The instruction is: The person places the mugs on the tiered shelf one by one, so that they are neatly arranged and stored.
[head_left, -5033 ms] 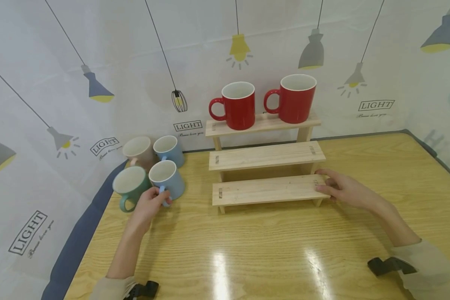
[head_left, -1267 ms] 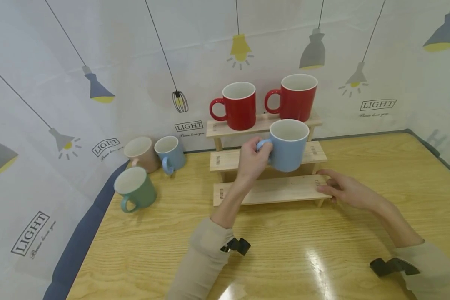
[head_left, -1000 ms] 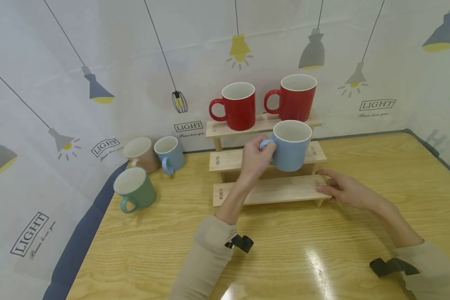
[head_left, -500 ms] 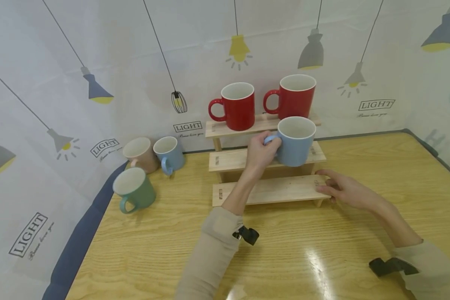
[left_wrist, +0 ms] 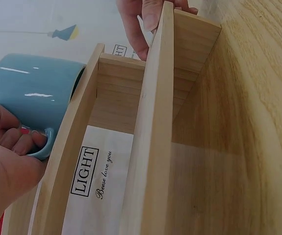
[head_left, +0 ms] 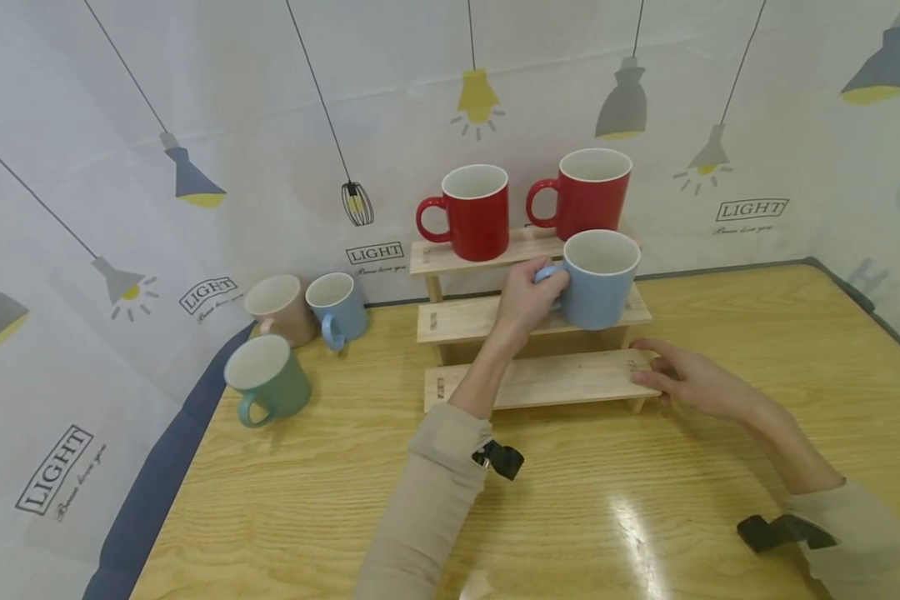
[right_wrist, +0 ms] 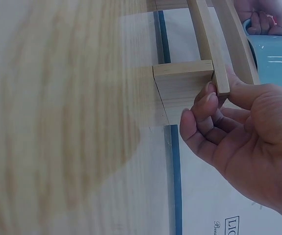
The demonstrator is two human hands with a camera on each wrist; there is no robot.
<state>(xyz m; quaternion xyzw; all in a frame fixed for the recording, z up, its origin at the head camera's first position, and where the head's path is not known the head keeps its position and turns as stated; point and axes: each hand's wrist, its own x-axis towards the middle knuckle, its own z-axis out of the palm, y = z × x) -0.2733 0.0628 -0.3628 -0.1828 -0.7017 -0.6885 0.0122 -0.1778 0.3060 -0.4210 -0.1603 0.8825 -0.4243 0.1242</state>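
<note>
My left hand (head_left: 528, 298) grips the handle of a light blue mug (head_left: 598, 283), which stands upright at the right end of the middle tier of a three-step wooden rack (head_left: 517, 383). In the left wrist view the base of that mug (left_wrist: 33, 88) sits right at the board's edge, fingers curled through its handle. My right hand (head_left: 693, 382) pinches the right end of the lowest board; in the right wrist view its thumb lies over the board (right_wrist: 219, 73) and its fingers under it. Two red mugs (head_left: 480, 218) stand on the top tier, handles to the left.
At the table's left back stand a beige mug (head_left: 288, 317), a second light blue mug (head_left: 347, 310) and a green mug (head_left: 281, 385). A white lamp-print cloth (head_left: 270, 100) hangs behind the wooden table (head_left: 330, 517).
My left hand took the front light blue mug from the group at left and carried it over to the rack, lately shifting slightly right and back. The right hand keeps its place.
</note>
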